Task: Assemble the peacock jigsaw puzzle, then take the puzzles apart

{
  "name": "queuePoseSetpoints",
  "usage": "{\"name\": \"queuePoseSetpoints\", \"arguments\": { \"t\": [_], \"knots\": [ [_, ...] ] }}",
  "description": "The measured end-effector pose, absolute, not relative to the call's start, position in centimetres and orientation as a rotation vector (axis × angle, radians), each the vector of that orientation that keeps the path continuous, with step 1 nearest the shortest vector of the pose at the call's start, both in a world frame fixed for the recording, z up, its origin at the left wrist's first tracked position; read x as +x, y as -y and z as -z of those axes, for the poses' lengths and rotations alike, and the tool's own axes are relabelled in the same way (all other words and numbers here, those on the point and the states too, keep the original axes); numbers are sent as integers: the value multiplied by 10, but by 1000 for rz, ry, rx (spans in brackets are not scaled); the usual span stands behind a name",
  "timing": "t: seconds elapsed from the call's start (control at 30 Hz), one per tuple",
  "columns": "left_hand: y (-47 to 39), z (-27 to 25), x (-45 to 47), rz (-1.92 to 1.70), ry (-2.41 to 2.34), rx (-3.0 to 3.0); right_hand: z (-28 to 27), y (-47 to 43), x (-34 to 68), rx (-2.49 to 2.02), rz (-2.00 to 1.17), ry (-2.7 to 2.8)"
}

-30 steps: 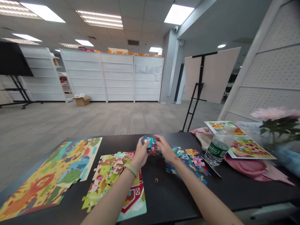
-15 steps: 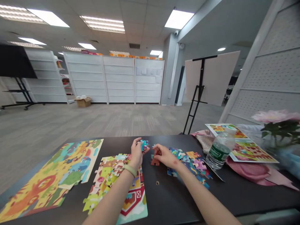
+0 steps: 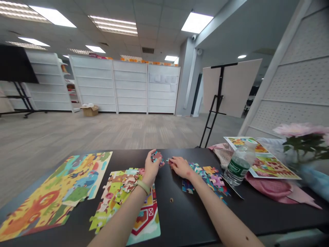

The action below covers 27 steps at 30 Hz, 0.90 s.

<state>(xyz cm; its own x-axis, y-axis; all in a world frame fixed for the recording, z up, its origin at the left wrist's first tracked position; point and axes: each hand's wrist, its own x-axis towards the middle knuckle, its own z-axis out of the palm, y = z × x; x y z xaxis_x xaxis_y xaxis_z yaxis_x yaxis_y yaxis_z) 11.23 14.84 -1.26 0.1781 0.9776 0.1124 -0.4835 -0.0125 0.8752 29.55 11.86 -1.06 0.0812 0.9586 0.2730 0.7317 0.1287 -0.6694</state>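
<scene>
My left hand (image 3: 152, 168), with a pale green band at the wrist, is closed around some puzzle pieces (image 3: 157, 156); a brown one shows on top. My right hand (image 3: 181, 167) is low over the black table, its curled fingertips on a small light-blue puzzle piece (image 3: 168, 161) that they partly hide. Right of that hand lies a loose heap of blue and purple puzzle pieces (image 3: 203, 174). Under and beside my left forearm, green and brown puzzle pieces (image 3: 113, 195) lie over a farm picture sheet (image 3: 147, 224).
A large, partly joined yellow puzzle (image 3: 55, 192) covers the table's left side. On the right stand a water bottle (image 3: 238, 164), picture cards (image 3: 272, 163) on pink cloth (image 3: 269, 188), and pink flowers (image 3: 298, 129). The black table (image 3: 177, 219) has a small hole near the middle.
The brown piece that was under my right hand is gone from the table, and a brown piece now shows in my left hand. My right fingers have shifted to the light-blue piece.
</scene>
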Motion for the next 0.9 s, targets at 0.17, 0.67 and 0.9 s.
{"name": "queuePoseSetpoints", "arguments": {
  "t": [0.17, 0.67, 0.9],
  "knots": [
    [-152, 13, 110, -1301, -654, 964, 13, -119, 297, -1646, -490, 1733],
    [-131, 14, 123, -1052, -606, 917, -21, -98, 295, -1642, -351, 1763],
    [-150, 17, 117, -1094, -755, 927, -11, -77, 335, -2013, -491, 2006]
  ]
}}
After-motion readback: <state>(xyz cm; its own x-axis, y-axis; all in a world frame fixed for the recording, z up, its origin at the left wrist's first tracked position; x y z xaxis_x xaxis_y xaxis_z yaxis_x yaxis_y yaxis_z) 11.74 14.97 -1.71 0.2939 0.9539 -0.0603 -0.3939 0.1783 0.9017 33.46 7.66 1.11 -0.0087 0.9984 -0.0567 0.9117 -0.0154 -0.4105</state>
